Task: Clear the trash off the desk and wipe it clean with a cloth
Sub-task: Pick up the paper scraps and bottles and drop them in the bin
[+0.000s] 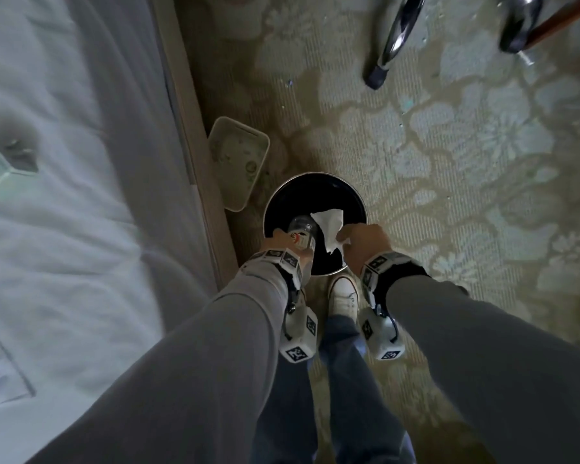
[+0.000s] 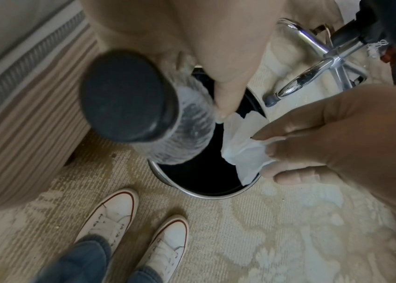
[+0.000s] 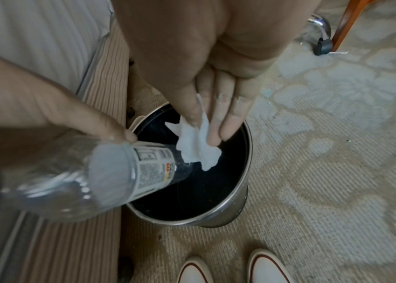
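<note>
Both hands hang over the bin [image 1: 360, 204], a round metal can with a dark inside, standing on the patterned carpet [image 1: 449, 162] just right of the bed base. With my left hand [image 1: 275, 241] I hold a clear plastic bottle [image 3: 109, 172] by its body, fingers curled round it, dark cap [image 2: 124, 95] toward me and its bottom dipping past the near-left rim. With my right hand [image 1: 365, 237] I pinch a crumpled white tissue [image 3: 196, 145] between nearly straight fingers [image 3: 230, 118], and it dangles over the dark opening. The two hands are near each other but not touching.

The bottle looks empty, so I judge it light, springy and a bit slick; a hold round the labelled middle feels safest, since the thin wall would dent under a hard squeeze. The tissue weighs almost nothing, is soft and limp, and may cling to my fingertips or drift sideways, so I would let it go low, inside the rim. Both pieces seem ready to drop. A pale plastic tray [image 1: 238, 162] leans by the bed on the far left, and a chrome chair leg [image 1: 395, 35] stands farther off.
</note>
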A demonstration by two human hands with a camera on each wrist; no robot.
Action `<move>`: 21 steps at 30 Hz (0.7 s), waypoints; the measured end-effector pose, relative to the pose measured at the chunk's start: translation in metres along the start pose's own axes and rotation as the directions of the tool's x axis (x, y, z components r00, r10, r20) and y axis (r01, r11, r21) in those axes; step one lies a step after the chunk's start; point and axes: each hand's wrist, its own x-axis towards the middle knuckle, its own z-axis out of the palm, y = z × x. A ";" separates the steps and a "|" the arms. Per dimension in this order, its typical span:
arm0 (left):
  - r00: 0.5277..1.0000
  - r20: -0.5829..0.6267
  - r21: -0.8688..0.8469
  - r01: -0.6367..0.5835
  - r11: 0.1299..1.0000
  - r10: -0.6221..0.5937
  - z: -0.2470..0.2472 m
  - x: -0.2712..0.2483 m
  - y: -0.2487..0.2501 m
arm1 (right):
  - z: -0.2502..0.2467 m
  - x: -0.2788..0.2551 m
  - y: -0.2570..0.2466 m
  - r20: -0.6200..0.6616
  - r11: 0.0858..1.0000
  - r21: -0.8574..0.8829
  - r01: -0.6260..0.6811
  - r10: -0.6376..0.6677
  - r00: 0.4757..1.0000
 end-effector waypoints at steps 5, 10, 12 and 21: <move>0.998 -0.052 -0.084 -0.024 0.996 0.019 -0.003 0.005 -0.001 | -0.004 0.000 -0.001 0.026 0.999 -0.020 0.030 -0.030 0.999; 0.998 -0.052 -0.113 -0.036 0.993 0.030 -0.005 0.001 -0.004 | -0.006 -0.007 -0.007 0.049 0.999 0.019 0.046 -0.046 0.998; 0.998 -0.056 -0.090 -0.046 0.995 0.041 -0.007 -0.006 -0.004 | -0.011 -0.015 -0.009 0.043 0.998 0.021 0.053 -0.054 0.998; 0.976 -0.046 0.160 -0.201 0.966 0.211 -0.043 -0.104 0.028 | -0.070 -0.101 0.006 0.018 0.968 0.241 -0.070 0.068 0.998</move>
